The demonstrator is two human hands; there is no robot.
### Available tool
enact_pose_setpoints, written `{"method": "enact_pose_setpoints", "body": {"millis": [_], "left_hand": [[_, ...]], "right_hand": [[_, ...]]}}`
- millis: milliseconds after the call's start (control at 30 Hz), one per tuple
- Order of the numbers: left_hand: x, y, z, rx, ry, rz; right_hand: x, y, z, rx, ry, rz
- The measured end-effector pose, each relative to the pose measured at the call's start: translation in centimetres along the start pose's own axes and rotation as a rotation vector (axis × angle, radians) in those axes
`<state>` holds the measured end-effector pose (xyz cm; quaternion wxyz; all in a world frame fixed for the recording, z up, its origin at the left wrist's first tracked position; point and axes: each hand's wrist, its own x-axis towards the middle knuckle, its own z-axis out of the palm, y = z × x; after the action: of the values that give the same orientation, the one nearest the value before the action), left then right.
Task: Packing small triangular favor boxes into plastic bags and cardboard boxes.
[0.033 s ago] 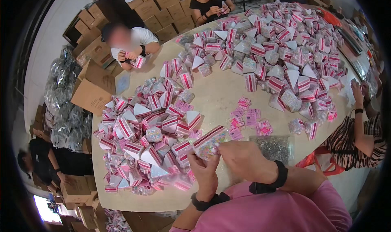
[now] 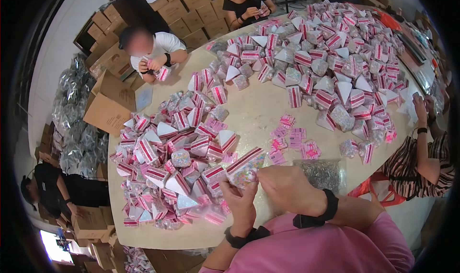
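My left hand (image 2: 239,201) grips a small clear packet of multicoloured beads (image 2: 244,175) with a pink-and-white striped header card along its top. The packet is tilted, its card edge rising to the right. Against the packet's right side sits my right hand (image 2: 290,187), fingers curled closed; the hand itself hides what is in its fingertips. A big heap of similar bead packets (image 2: 180,158) lies just left of my hands. Beyond the held packet, loose pink printed cards (image 2: 295,138) are spread on the table.
A clear tray of small metallic pieces (image 2: 320,174) stands right of my hands on the pale table (image 2: 249,110). A larger heap of packets (image 2: 330,71) covers the far right. Co-workers sit around the table; a cardboard box (image 2: 111,103) stands at its left edge.
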<state>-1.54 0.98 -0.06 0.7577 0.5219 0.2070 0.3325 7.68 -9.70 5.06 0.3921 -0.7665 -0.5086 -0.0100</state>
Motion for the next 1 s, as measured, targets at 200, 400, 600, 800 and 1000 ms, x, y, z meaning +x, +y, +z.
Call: {"method": "enact_pose_setpoints", "body": {"millis": [200,400,600,800,1000], "left_hand": [[-0.1,0.0,0.0,-0.002,0.020,0.059],[-0.2,-0.4,0.1,-0.057,0.021,0.037],[-0.3,-0.2,0.1,-0.096,-0.042,-0.016],[-0.4,0.3,-0.1,-0.099,-0.039,-0.151],[-0.1,0.5,-0.4,0.045,-0.105,-0.200]], "right_hand": [[0.1,-0.1,0.2,0.281,0.028,0.219],[0.5,-0.4,-0.6,0.371,-0.016,0.323],[0.8,-0.6,-1.7,0.392,-0.072,0.351],[0.2,-0.4,-1.1,0.045,-0.113,0.091],[-0.3,-0.1,-1.0,-0.052,-0.082,-0.003]]}}
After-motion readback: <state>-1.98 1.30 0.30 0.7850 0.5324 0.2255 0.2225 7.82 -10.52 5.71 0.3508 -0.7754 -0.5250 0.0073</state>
